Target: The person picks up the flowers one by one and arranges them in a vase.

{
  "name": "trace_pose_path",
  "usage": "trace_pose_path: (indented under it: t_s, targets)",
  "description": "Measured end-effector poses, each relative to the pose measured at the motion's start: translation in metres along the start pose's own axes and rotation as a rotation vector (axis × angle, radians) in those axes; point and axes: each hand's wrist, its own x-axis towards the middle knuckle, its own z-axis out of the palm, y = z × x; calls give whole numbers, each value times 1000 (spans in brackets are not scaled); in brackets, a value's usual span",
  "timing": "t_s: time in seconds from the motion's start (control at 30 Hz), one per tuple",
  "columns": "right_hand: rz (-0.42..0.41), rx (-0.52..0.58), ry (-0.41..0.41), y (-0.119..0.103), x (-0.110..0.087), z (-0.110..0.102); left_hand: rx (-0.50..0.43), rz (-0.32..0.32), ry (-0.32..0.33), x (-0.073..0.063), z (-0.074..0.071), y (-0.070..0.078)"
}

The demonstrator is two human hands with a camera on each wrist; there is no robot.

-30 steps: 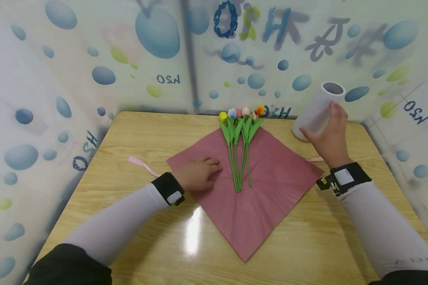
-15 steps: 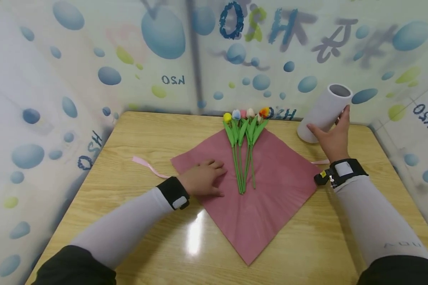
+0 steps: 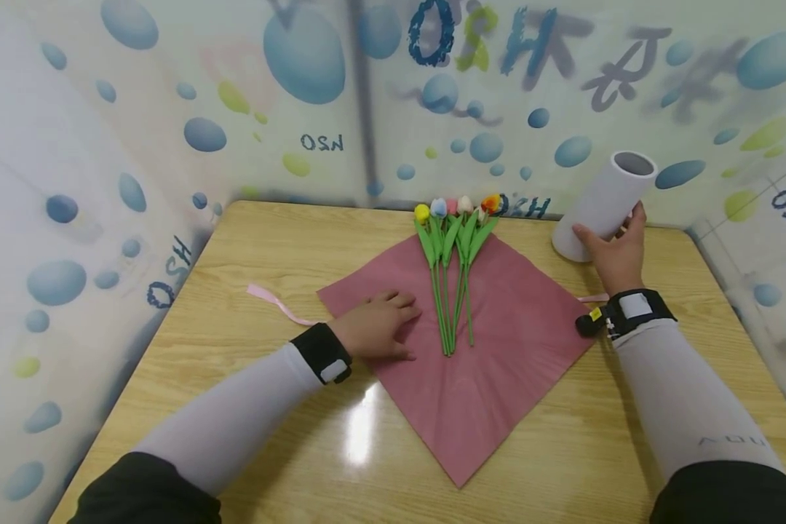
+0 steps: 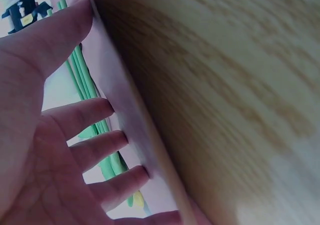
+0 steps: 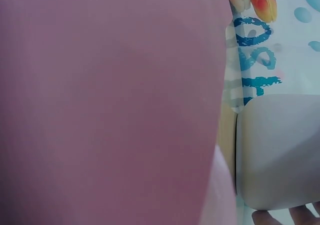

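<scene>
My left hand [image 3: 378,326] rests with fingers spread on a square of dusty-pink wrapping paper [image 3: 498,371]. Its thumb and fingertips press the sheet near its left edge in the left wrist view. Just right of them lie several tulips [image 3: 447,291] with green stems and yellow, blue, pink, white and orange heads. At the table's back right, my right hand [image 3: 618,255] holds a tall white cylindrical vase [image 3: 592,207] low on its side, thumb in front and fingers round the right. In the right wrist view the fingertips [image 5: 265,218] show at the white vase wall [image 5: 280,150].
A pale pink ribbon [image 3: 268,297] sticks out from under the paper's left corner, with another ribbon end [image 3: 592,298] at the right corner. The wooden table [image 3: 288,240] meets a patterned wall sheet [image 3: 236,87] at the back.
My right hand has slid lower on the vase, its fingers going round the right side. My left fingers have spread on the paper. The head view has shifted slightly.
</scene>
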Motion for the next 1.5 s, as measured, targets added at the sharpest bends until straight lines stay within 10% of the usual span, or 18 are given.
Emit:
trace_pose_path:
  t_s: [1.5]
  targets:
    - [-24, -44, -69, 5, -37, -21, -28, -15, -2, -22, -5, -7]
